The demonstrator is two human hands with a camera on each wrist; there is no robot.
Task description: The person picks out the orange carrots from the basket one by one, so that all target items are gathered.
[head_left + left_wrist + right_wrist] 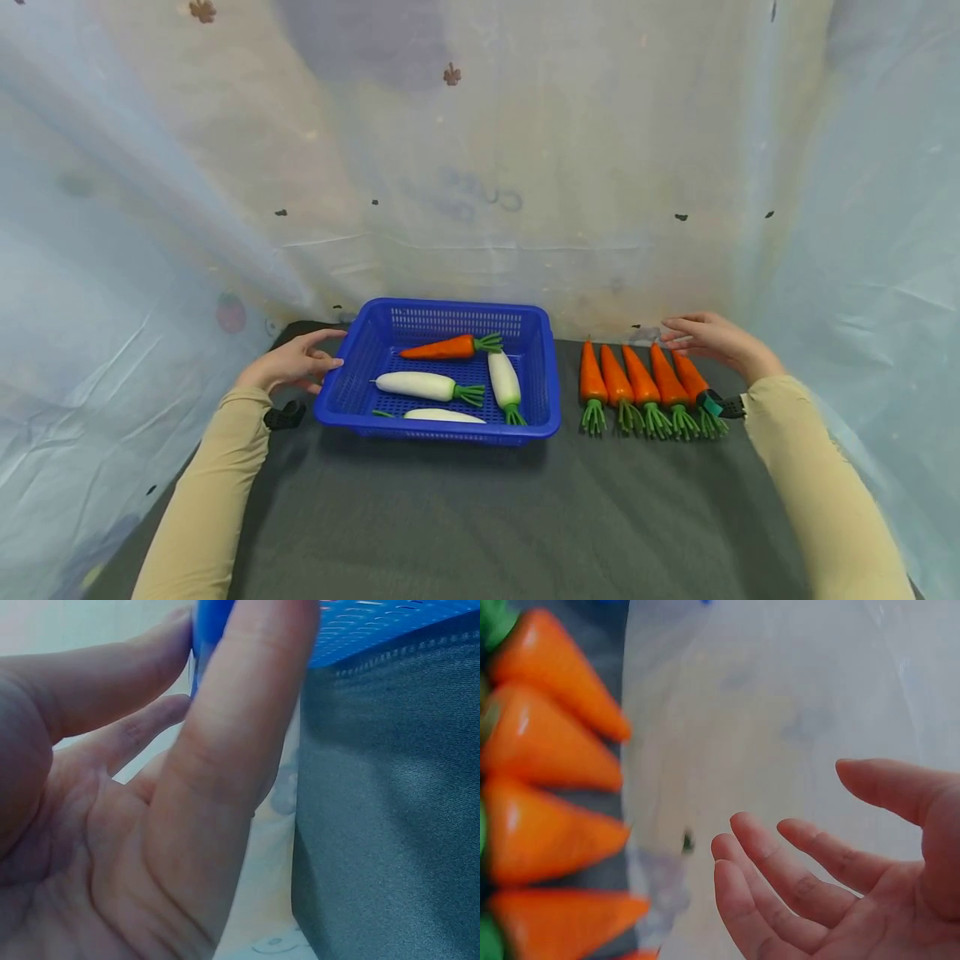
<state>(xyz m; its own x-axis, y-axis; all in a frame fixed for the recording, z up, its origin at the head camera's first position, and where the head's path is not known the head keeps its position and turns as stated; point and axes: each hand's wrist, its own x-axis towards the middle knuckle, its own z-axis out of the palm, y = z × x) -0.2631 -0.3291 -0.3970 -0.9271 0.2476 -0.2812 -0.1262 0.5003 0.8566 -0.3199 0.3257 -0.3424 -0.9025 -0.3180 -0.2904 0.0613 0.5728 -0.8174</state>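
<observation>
A blue plastic basket (pixel 442 429) stands on the dark cloth, its left rim held between the thumb and fingers of my left hand (pixel 296 362). In the left wrist view the blue rim (pixel 211 634) shows between the digits. Inside lie one carrot (pixel 442 347) with a green top and three white radishes, one in the middle (pixel 416 384), one upright at the right (pixel 504 379), one partly hidden behind the front rim. My right hand (pixel 712 340) hovers over the tips of the rightmost carrots, fingers loosely spread and holding nothing; the right wrist view shows its palm (pixel 840 900).
Several carrots (pixel 628 383) lie side by side right of the basket, green tops toward me. Behind and at both sides hangs a pale printed plastic sheet (pixel 480 167). Dark cloth (pixel 480 517) covers the table in front of the basket.
</observation>
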